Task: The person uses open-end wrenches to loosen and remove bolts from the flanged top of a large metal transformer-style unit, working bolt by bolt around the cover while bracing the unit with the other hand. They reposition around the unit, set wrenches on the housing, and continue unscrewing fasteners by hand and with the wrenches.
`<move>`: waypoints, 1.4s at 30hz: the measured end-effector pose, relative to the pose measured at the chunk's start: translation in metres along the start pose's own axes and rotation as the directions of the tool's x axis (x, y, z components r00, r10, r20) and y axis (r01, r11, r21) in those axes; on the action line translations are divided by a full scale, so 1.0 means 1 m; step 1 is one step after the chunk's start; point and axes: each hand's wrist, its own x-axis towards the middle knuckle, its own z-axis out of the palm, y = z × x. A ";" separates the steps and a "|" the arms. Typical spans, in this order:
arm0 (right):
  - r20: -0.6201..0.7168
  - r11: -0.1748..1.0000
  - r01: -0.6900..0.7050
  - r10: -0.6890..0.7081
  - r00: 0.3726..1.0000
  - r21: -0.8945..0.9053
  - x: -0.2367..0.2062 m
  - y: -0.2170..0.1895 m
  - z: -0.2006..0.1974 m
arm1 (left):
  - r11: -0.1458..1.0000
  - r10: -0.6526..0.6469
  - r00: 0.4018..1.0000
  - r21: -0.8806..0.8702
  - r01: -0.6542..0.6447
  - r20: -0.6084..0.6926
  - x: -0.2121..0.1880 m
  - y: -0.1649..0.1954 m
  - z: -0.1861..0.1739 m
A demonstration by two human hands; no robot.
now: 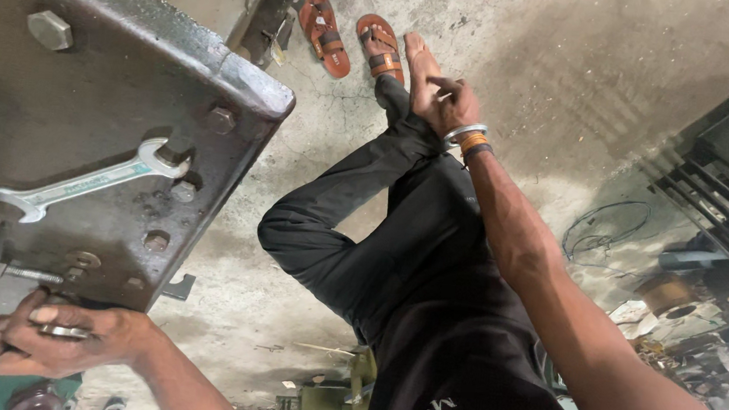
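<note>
My left hand (50, 336) is at the lower left, fingers closed around a small shiny metal piece at the lower edge of a heavy grey steel machine plate (110, 95). A threaded bolt (29, 273) sticks out of the plate just above that hand. An open-ended silver spanner (85, 182) lies on the plate, its upper jaw against a bolt head. My right hand (446, 98) is far off, resting on my bent leg in dark trousers (353, 230), fingers curled, near my bare foot (419, 60).
Several bolt heads (49, 29) stud the plate. Two brown sandals (325, 30) lie on the cracked concrete floor (553, 63). Loose wire (604, 230) and dark metal frames (726, 193) with clutter fill the right side. A green machine part (321, 403) stands at the bottom middle.
</note>
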 end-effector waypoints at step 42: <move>0.143 0.886 -0.367 0.340 0.930 0.282 -0.060 -0.042 -0.107 | 0.995 -0.101 0.994 -0.029 0.100 -0.030 0.027 0.047 -0.015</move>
